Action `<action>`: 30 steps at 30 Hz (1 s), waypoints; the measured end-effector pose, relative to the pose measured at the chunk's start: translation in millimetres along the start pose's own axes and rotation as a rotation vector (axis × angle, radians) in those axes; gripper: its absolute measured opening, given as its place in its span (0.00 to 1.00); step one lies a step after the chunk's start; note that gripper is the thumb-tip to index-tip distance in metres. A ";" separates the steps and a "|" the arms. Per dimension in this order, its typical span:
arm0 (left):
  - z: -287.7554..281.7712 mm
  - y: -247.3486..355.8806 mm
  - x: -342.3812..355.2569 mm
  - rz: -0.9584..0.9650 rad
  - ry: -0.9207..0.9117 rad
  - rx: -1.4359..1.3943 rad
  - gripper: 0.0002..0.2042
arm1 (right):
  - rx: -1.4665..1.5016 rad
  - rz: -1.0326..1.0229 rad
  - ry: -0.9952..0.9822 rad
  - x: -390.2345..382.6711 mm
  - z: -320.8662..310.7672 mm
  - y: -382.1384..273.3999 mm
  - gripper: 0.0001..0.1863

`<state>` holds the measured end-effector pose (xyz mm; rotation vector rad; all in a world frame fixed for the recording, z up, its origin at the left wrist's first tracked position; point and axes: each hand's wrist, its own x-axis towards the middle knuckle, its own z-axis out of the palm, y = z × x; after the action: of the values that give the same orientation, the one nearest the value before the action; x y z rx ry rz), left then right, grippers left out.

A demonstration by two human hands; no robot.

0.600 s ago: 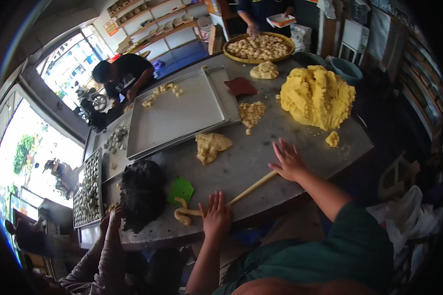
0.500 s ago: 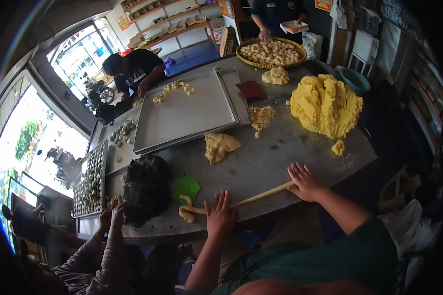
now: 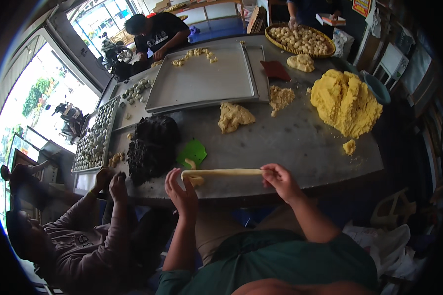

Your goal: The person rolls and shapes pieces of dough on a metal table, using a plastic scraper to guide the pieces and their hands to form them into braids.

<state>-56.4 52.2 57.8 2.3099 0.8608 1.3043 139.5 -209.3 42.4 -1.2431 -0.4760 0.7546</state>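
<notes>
A pale dough rope [image 3: 226,172] is stretched nearly straight between my two hands at the table's near edge. My right hand [image 3: 280,182] pinches its right end between thumb and fingers. At the other end, my left hand [image 3: 182,194] holds the rope between thumb and fingers. A curled tail of the same dough hangs or lies just beyond my left hand; whether it touches the table I cannot tell. Close behind it is a green scraper [image 3: 192,151]. Farther back on the metal table [image 3: 300,142] sits a lump of pale dough [image 3: 235,118].
A large yellow mound [image 3: 347,103] stands at the right, crumbs [image 3: 281,98] nearer the middle. Left are a black mass [image 3: 153,147] and a tray of small pieces [image 3: 97,135]. Trays [image 3: 202,81] and a round basket [image 3: 300,40] lie behind. Co-workers stand left, back left and at the back.
My hands have gone from lying flat on the dough rope to gripping it at both ends. They are closer together, and the rope is raised and level. The view has shifted.
</notes>
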 end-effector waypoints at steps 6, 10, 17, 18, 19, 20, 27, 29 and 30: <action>21.8 56.0 -26.3 0.277 -0.528 0.014 0.23 | -0.342 -0.047 -0.107 18.3 47.7 44.9 0.14; 63.6 43.5 -45.1 0.255 -0.694 -0.034 0.20 | -0.584 -0.306 -0.019 21.8 44.5 44.7 0.11; 64.3 42.1 -51.3 0.252 -0.597 -0.028 0.14 | -0.470 -0.309 0.049 14.8 52.1 49.0 0.11; 64.9 43.2 -52.2 0.238 -0.589 -0.034 0.14 | -0.539 -0.371 0.068 14.9 52.9 47.7 0.11; 64.0 43.1 -52.9 0.249 -0.572 -0.042 0.13 | -0.607 -0.435 0.085 16.4 54.1 46.5 0.12; 63.3 42.6 -52.9 0.259 -0.554 -0.049 0.13 | -0.620 -0.432 0.069 19.7 55.6 45.3 0.12; 66.5 36.2 -52.8 0.271 -0.617 -0.085 0.12 | -0.680 -0.343 0.088 15.9 57.5 47.2 0.11; 65.2 38.4 -52.5 0.283 -0.595 -0.113 0.11 | -0.686 -0.339 0.107 13.5 56.9 48.1 0.10; 61.6 38.8 -51.4 0.277 -0.590 -0.121 0.10 | -0.685 -0.341 0.120 13.7 59.3 48.3 0.10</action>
<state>-10.7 -11.3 14.9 2.5598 0.2688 0.6595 95.4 -153.4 11.4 -1.7671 -0.8640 0.2168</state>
